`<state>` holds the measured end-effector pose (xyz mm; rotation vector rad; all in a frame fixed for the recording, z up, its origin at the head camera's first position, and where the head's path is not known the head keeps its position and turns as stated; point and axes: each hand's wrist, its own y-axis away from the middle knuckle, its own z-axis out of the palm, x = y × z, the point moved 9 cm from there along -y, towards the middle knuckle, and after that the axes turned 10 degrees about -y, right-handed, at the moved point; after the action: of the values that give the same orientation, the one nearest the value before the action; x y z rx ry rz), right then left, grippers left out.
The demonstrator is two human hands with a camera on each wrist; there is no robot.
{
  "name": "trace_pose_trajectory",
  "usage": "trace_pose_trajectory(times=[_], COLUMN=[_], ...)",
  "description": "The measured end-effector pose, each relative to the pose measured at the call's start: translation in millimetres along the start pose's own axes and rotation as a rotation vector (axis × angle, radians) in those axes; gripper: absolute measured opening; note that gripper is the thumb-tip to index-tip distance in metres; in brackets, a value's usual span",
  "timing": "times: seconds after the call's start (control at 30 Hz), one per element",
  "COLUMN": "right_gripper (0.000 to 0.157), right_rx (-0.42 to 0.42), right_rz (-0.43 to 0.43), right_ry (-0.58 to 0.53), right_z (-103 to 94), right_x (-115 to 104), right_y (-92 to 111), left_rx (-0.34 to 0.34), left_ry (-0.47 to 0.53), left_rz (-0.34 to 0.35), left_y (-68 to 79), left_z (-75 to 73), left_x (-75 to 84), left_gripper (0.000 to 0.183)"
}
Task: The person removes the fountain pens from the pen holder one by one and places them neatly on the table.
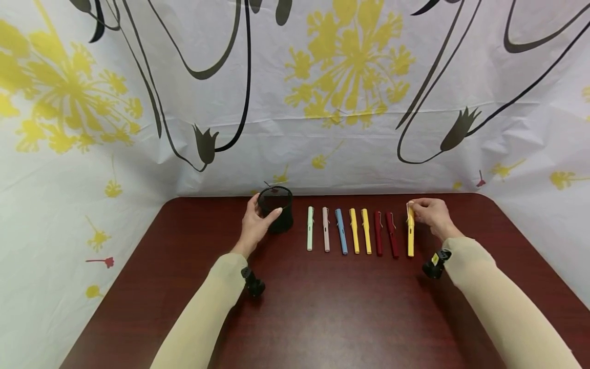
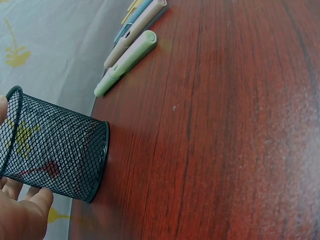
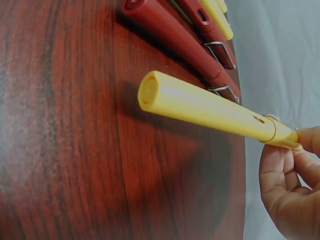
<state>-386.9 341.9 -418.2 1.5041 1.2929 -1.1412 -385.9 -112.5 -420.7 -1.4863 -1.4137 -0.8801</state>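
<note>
A black wire-mesh pen cup (image 1: pixel 285 218) stands upright at the back of the table. My left hand (image 1: pixel 254 224) grips it, thumb at the rim on the near side and fingers around the left side. In the left wrist view the mesh pen cup (image 2: pixel 60 145) shows its base against the wood. At the right end of a row of pens, my right hand (image 1: pixel 432 214) pinches a yellow pen (image 1: pixel 411 236) by its clip end. That yellow pen (image 3: pixel 205 107) points its other end toward the right wrist camera, with a shadow on the wood below.
Between the hands lie several pens side by side: mint green (image 1: pixel 310 229), pink (image 1: pixel 325 229), blue (image 1: pixel 341 231), two yellow (image 1: pixel 354 231), two dark red (image 1: pixel 393 236). They rest on a dark red-brown table (image 1: pixel 350 312). Behind it hangs a white patterned cloth (image 1: pixel 350 143).
</note>
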Motion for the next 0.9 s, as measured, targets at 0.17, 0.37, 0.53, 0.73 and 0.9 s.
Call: trace_pose_trajectory(times=[0.17, 0.37, 0.53, 0.73, 0.9], right_gripper=[0.043, 0.043, 0.042, 0.042, 0.043], right_rx=[0.002, 0.008, 0.023, 0.037, 0.040], right_rz=[-0.005, 0.022, 0.030, 0.046, 0.047], right_ry=[0.024, 0.091, 0.139, 0.175, 0.171], right_z=[2.4, 3.7, 2.5, 0.9, 1.3], right_x=[1, 5, 7, 11, 13], right_y=[-2, -3, -6, -5, -5], left_rx=[0.000, 0.000, 0.005, 0.012, 0.016], left_ry=[0.001, -0.017, -0.014, -0.012, -0.014], left_rz=[0.002, -0.007, -0.008, -0.007, 0.000], left_y=[0.3, 0.2, 0.1, -0.6, -1.1], left_z=[0.2, -0.4, -0.8, -0.5, -0.4], left_x=[0.0, -0.4, -1.2, -2.1, -1.6], left_gripper=[0.077, 0.078, 0.079, 0.079, 0.077])
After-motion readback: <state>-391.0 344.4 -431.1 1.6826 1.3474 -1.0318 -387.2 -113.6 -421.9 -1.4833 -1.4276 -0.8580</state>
